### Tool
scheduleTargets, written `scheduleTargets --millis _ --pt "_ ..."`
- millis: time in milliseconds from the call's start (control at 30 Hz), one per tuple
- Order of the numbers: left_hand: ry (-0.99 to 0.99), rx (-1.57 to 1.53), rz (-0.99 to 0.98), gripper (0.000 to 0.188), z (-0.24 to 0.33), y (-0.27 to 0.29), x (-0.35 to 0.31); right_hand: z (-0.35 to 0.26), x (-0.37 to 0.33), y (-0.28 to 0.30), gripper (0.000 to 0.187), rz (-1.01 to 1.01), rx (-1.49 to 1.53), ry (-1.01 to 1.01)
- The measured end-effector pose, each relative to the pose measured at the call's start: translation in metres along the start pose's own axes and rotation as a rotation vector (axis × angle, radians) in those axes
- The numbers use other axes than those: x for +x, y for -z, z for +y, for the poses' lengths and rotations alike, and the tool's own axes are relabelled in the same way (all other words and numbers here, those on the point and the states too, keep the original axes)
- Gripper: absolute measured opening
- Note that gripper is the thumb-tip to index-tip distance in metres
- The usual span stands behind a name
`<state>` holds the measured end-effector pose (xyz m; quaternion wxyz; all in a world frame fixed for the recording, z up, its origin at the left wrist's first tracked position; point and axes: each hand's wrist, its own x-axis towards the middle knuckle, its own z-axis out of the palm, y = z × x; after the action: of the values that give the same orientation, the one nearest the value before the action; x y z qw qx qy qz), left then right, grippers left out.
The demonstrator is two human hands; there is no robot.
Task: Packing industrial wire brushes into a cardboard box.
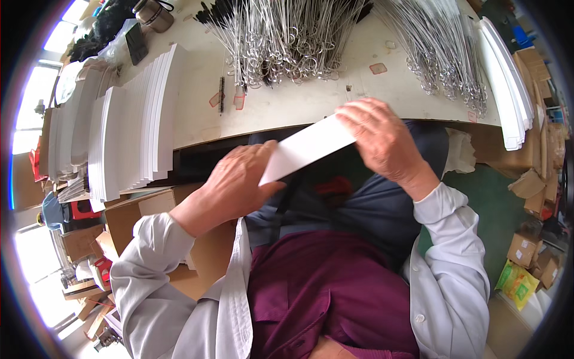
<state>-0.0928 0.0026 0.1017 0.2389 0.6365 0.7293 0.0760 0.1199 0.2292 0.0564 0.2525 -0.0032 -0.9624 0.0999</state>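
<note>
A long, narrow white carton [310, 146] is held slantwise over my lap, just off the table's near edge. My left hand [236, 182] is closed around its lower left end, with the thumb on the near side. At the upper right end, my right hand [381, 139] grips it with the fingers folded over the top, slightly blurred. Whether the carton is flat or opened out, I cannot tell. Beyond my hands, a big heap of thin wire brushes [287, 45] with looped metal ends lies on the table [371, 99]. One small black-bristled brush [222, 96] lies apart from them.
Rows of white cartons [140, 116] stand at the left. A second bundle of wire brushes [445, 57] and a stack of white cartons [507, 87] lie at the right. A metal flask [153, 16] stands far left. An open cardboard box [146, 221] sits below the table's left side.
</note>
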Motion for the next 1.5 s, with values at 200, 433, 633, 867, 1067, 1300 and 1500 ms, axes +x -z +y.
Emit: scheduleTargets --millis 200,433,633,867,1067,1300,1500 --pt "0.022 -0.304 0.097 0.060 0.008 -0.026 0.046 -0.029 0.014 -0.023 0.046 0.078 0.166 -0.097" --pt "0.081 -0.268 0.209 0.053 0.011 -0.047 0.033 -0.039 -0.024 -0.023 0.050 0.325 0.204 -0.346" --pt "0.106 -0.337 0.249 0.049 0.012 -0.061 0.026 -0.053 -0.030 -0.049 0.048 0.362 0.310 -0.383" --pt "0.150 -0.355 0.189 0.050 0.013 -0.061 0.025 -0.061 -0.026 -0.050 0.038 0.350 0.354 -0.395" --pt "0.046 -0.339 0.344 0.064 0.015 -0.077 0.025 -0.072 -0.024 -0.053 0.021 0.256 0.803 -0.724" --pt "0.107 -0.438 0.321 0.078 0.024 -0.072 0.034 -0.077 -0.022 -0.058 0.020 0.124 1.026 -0.814" --pt "0.100 -0.475 0.326 0.064 0.023 -0.077 0.032 -0.088 -0.020 -0.063 0.020 0.115 1.017 -0.791"
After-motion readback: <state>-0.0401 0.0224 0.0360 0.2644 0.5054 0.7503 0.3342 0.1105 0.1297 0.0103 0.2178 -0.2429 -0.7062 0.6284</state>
